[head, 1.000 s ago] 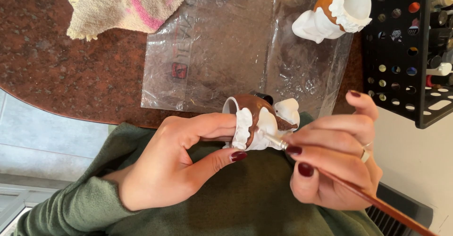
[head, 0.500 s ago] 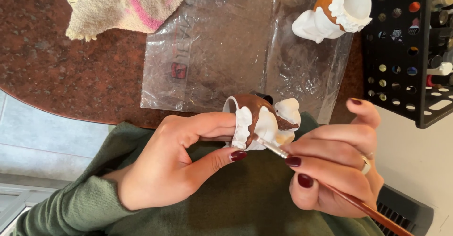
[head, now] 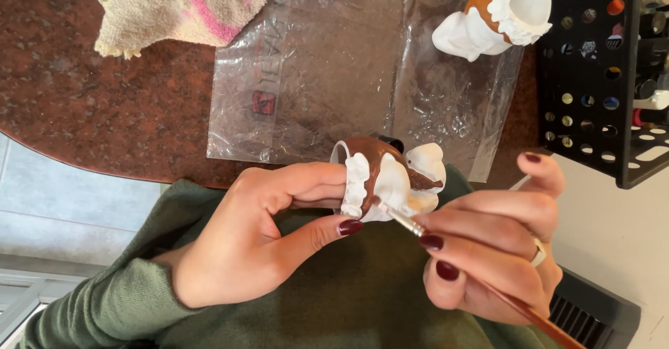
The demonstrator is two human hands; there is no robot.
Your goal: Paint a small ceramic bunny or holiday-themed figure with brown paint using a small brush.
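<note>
Head view looks down on my black rack (head: 631, 175) at the right edge of the stone table (head: 104, 112); its round holes hold small paint pots, their coloured caps showing, though I cannot tell each colour apart. On the clear plastic bag (head: 327, 77) a second ceramic cup figure (head: 498, 11) lies tipped, its open white mouth turned toward the rack. A beige cloth (head: 181, 4) with a pink streak sits at the top. My left hand (head: 265, 237) is curled tight around the brown and white ceramic figure (head: 383, 181), held over my green lap just below the table edge; its long axis runs left to right, open rim toward my palm. My right hand (head: 495, 244) pinches a thin paintbrush (head: 474, 272), its tip touching the figure's white part, handle slanting down to the right
</note>
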